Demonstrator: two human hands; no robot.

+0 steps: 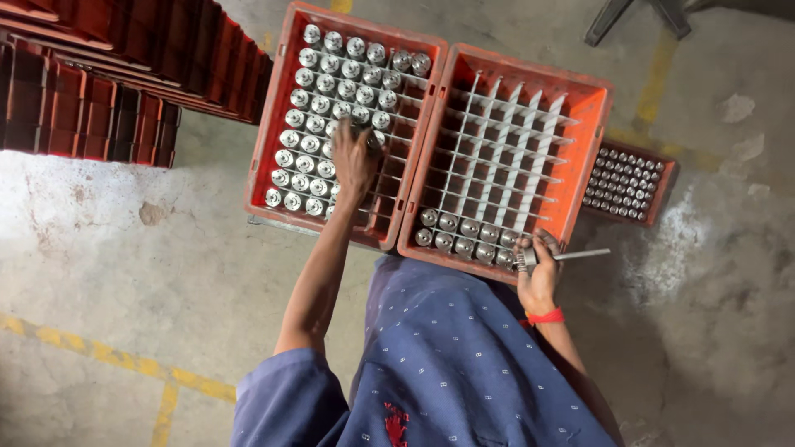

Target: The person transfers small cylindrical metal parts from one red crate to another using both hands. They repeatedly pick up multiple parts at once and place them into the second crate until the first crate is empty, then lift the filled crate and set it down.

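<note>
Floor [124, 273]: bare grey concrete, stained and patchy, pale scuffed areas at left and at right. A worn yellow painted line [108, 356] crosses its lower left part with a short branch running down; another faded yellow stripe [654, 83] runs at upper right.

I see stacked red crates [108, 74] standing at the upper left corner of the view. A small brown tray [631, 182] of little metal cylinders sits on the floor at right, just beside the two large orange crates [571, 108]. I cannot tell what carries those orange crates. Dark metal legs [638, 16] stand at the top right edge.
</note>
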